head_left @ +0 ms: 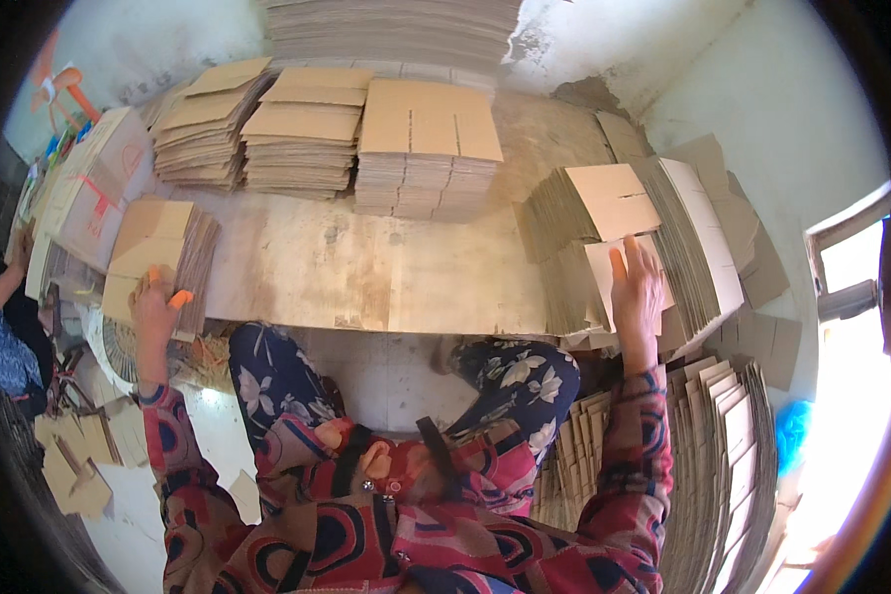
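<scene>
My left hand (154, 315) lies on the near edge of a cardboard stack (150, 238) at the table's left end. Orange covers sit on its fingertips, and the thumb stands apart from the fingers. On the right, my right hand (640, 287) rests over the top cardboard piece (601, 269) of a nearer stack, fingers reaching forward and thumb apart. That piece is partly hidden under the hand. Just beyond it stands a taller stack of slotted cardboard pieces (612, 198). Neither hand lifts anything visibly.
Three cardboard stacks (431, 124) line the far side of the wooden table (366, 267). More cardboard leans at right (698, 238) and stands below (733, 436). A white box (94, 193) is at left, beside another person's arm (12, 277). An orange fan (64, 84) stands behind.
</scene>
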Tool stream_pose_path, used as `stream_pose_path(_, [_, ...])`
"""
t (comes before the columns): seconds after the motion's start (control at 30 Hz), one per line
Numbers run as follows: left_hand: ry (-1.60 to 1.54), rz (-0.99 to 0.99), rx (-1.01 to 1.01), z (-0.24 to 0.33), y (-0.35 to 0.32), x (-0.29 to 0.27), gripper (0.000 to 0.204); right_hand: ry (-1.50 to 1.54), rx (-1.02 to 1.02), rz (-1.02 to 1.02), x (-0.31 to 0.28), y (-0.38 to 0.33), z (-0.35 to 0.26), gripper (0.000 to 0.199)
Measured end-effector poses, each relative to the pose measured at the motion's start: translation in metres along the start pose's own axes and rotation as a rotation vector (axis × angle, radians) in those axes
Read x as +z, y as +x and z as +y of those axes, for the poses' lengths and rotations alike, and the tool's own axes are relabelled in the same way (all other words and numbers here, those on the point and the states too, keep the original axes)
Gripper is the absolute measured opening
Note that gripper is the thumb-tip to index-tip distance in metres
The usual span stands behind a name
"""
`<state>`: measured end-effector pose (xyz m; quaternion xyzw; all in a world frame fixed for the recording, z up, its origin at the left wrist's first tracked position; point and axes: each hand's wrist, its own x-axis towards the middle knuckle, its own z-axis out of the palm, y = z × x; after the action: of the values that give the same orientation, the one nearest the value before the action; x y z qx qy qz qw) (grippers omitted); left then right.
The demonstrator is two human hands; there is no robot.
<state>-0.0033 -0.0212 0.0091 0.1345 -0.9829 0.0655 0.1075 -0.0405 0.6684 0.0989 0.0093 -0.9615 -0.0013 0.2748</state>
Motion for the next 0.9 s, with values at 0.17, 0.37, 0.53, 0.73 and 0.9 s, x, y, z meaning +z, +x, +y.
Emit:
stream_pose_path(0.17, [-0.033, 0.214, 0.119, 0.032, -0.003, 0.0, 0.071, -0.236, 0.128, -0.206, 0.049, 0.045, 0.012, 0.06])
stream_pose_path(0.37, [-0.211, 0.315, 0.414, 0.124, 0.011, -0.026, 0.052, -0.491, -0.09, -0.407, 0.132, 0.048, 0.041, 0.041])
stream_pose_path(0.53, [-0.471, 0.346, 0.58, 0.207, 0.041, -0.036, 0.046, -0.159, -0.162, -0.225, 0.104, 0.059, 0.04, 0.021])
stream_pose_path(0.73, [-0.595, 0.411, 0.692, 0.328, 0.1, -0.04, 0.06, -0.163, 0.079, 0.039, 0.05, 0.075, 0.07, 0.03])
stream_pose_path(0.9, [-0.308, 0.419, 0.727, 0.389, 0.133, -0.037, 0.038, 0.274, 0.184, 0.383, -0.033, 0.065, -0.001, 0.026])
